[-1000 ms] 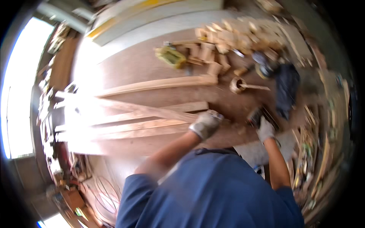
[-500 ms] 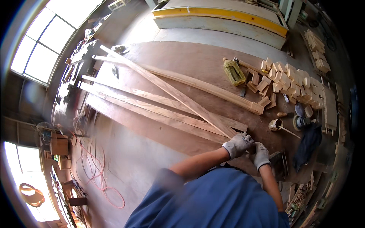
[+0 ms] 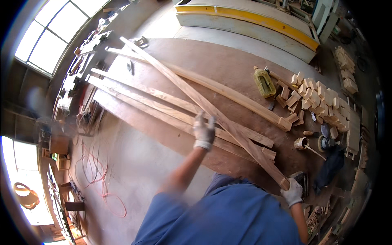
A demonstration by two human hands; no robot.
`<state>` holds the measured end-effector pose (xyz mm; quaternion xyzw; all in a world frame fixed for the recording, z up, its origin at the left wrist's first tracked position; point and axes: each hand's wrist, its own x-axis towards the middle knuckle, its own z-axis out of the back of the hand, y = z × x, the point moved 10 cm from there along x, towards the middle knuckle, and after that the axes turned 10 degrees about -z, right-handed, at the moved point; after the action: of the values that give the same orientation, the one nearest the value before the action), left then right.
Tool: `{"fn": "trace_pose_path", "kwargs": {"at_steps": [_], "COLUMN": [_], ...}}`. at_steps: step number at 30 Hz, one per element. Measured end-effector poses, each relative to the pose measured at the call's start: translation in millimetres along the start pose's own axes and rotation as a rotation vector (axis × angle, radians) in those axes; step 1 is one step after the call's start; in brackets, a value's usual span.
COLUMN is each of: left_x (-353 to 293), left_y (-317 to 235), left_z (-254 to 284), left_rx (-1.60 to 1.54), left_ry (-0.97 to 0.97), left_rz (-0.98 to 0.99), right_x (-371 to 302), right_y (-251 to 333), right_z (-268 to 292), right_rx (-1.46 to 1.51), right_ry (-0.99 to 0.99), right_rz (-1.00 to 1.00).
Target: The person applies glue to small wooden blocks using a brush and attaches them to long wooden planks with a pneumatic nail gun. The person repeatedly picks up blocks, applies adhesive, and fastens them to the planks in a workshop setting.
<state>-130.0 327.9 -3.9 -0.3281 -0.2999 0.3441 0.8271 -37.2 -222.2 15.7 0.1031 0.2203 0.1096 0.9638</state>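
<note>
A long wooden board (image 3: 185, 87) lies slantwise across several other boards. Its near end is in my right hand (image 3: 293, 192), whose gloved fingers are closed round it. My left hand (image 3: 204, 130), also in a white glove, reaches out over the lower boards (image 3: 159, 107) with thumb and fingers apart. It is just left of the slanting board's middle and holds nothing. Beyond, a thicker wooden beam (image 3: 228, 90) runs under the slanting board's far part.
Right of the boards are a yellowish plastic jug (image 3: 264, 83), many small wood blocks (image 3: 316, 96), a pot with a stick (image 3: 301, 143), a sander-like tool (image 3: 325, 143) and dark cloth (image 3: 329, 168). A red hose (image 3: 104, 192) lies on the floor at left.
My left hand has left the board's near end and moved left and farther out, its fingers opening. The board's near end has shifted right and closer to me with my right hand.
</note>
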Motion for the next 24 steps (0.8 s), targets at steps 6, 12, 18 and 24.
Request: {"fn": "trace_pose_path", "kwargs": {"at_steps": [6, 12, 18, 24], "left_x": [52, 101, 106, 82], "left_y": [146, 175, 133, 62], "left_z": [-69, -73, -53, 31], "left_rx": [-1.114, -1.312, -1.206, -1.286], "left_ry": [0.084, 0.024, 0.118, -0.052], "left_rz": [0.888, 0.91, 0.65, 0.585], "right_x": [-82, -147, -190, -198], "right_y": [-92, -141, -169, -163], "right_z": [32, 3, -18, -27], "right_rx": [-0.102, -0.104, -0.071, -0.018], "right_ry": [-0.215, -0.218, -0.462, -0.242], "right_rz": [0.021, -0.149, -0.189, -0.396]}}
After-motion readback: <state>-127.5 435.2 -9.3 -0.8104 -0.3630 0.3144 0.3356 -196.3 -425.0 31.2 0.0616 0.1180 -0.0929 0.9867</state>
